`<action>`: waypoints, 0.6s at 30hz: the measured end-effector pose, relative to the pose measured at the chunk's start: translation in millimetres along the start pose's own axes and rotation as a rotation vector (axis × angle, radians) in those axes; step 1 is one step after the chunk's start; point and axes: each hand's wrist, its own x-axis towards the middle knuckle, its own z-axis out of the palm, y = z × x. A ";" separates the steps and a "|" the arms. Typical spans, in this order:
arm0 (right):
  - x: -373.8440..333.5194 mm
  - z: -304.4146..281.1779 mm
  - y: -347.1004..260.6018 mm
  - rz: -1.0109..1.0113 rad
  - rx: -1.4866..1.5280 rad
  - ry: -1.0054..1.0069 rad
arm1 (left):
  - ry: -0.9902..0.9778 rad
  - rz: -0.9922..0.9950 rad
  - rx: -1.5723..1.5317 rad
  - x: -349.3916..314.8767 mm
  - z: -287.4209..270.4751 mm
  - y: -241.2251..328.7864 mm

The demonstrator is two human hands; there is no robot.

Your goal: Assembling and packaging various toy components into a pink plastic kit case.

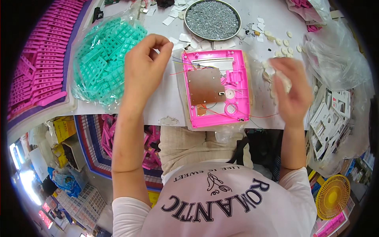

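Note:
In front of me on the table lies a pink plastic housing (243,89), its open inside facing up. A brown circuit board (203,87) sits in it, with thin red, blue and yellow wires running out over the edges. Beyond the housing's upper left corner I hold up my left hand (146,65), its fingers curled and the thumb close to the index finger. Whatever it may pinch is hidden. To the right of the housing, my right hand (293,89) is smeared by motion, next to small off-white pieces (269,75). Its grip cannot be made out.
A round tin of small metal screws (213,19) stands beyond the housing. At left are a bag of turquoise plastic parts (106,63) and stacked pink parts (49,51). White discs (285,42) lie scattered at right, near clear plastic bags (335,59) and white panels (331,114).

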 end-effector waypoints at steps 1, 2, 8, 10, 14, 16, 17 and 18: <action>5.3 -5.1 5.2 0.033 0.058 0.107 | 0.019 0.013 0.002 0.4 2.0 -0.2; 13.0 -7.5 8.3 0.066 0.117 0.213 | 0.037 0.027 0.004 2.1 5.2 0.0; 45.2 12.5 -3.2 0.002 0.186 0.010 | -0.064 0.263 0.130 13.9 22.2 -2.3; 49.2 33.2 -16.6 0.050 0.186 -0.088 | -0.053 0.316 0.060 3.1 22.9 15.3; 48.4 67.0 -33.8 0.256 0.310 -0.332 | 0.016 0.366 -0.033 -27.6 35.2 27.3; 44.4 71.0 -30.9 0.144 0.271 -0.287 | 0.017 0.271 -0.097 -34.8 34.5 32.5; 42.7 73.0 -29.2 0.088 0.254 -0.265 | -0.037 0.210 -0.133 -35.1 32.7 30.0; 40.9 74.4 -26.4 0.031 0.232 -0.238 | -0.091 0.149 -0.170 -35.1 30.5 25.9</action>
